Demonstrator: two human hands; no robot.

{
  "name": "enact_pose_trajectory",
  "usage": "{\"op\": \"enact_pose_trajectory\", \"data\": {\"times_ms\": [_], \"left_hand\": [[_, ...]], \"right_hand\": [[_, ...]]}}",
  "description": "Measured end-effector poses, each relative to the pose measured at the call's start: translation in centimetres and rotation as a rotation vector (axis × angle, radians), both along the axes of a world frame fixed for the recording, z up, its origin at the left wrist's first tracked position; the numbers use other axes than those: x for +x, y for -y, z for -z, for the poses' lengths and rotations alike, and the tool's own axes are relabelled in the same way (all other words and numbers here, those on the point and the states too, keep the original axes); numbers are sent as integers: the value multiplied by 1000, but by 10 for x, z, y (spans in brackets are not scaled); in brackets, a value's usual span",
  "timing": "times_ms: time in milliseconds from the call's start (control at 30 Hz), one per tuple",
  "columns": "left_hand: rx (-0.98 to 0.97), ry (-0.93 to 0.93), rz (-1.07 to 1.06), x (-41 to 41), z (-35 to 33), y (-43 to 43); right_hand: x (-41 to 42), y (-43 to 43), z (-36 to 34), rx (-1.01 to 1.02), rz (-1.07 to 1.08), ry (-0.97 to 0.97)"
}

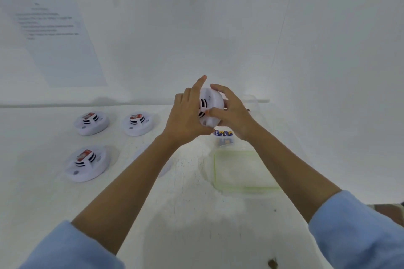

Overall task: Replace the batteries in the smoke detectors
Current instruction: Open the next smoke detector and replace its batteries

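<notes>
A white round smoke detector (211, 105) is held up above the table, tilted on edge, between both hands. My left hand (188, 116) grips its left side with the index finger pointing up. My right hand (231, 113) grips its right side, thumb on the front near an orange tab. Three more white smoke detectors lie face up on the table at the left: one (91, 122), one (138, 123) and one (87, 163), each with a red label. A small pack of batteries (223, 133) lies just below the held detector, partly hidden by my hands.
A clear container with a green rim (247, 188) sits on the white table at the right. Another clear container (254, 102) stands behind my right hand. Printed sheets (56, 35) hang on the white wall. A dark spot (272, 264) marks the table's near edge.
</notes>
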State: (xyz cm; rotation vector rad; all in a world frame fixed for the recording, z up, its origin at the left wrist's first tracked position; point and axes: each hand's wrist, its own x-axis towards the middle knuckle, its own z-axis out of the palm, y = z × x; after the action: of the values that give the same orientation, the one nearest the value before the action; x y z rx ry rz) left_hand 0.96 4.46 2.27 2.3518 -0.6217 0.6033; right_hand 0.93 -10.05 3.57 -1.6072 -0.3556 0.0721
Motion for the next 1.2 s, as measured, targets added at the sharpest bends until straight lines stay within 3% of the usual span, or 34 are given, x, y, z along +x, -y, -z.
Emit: {"op": "enact_pose_trajectory", "data": {"times_ms": [267,333,433,567,1200], "left_hand": [[-556,-723,153,-2,9,-68],[-671,-824,241,6,15,-82],[-783,-850,284,23,23,-102],[-738,-858,315,44,37,-123],[-650,-978,319,99,79,-123]], "right_hand": [[10,-42,21,474,52,-298],[17,-54,27,527,46,-331],[27,-71,35,400,53,-355],[33,-89,45,140,61,-337],[62,-111,90,177,295,-242]]}}
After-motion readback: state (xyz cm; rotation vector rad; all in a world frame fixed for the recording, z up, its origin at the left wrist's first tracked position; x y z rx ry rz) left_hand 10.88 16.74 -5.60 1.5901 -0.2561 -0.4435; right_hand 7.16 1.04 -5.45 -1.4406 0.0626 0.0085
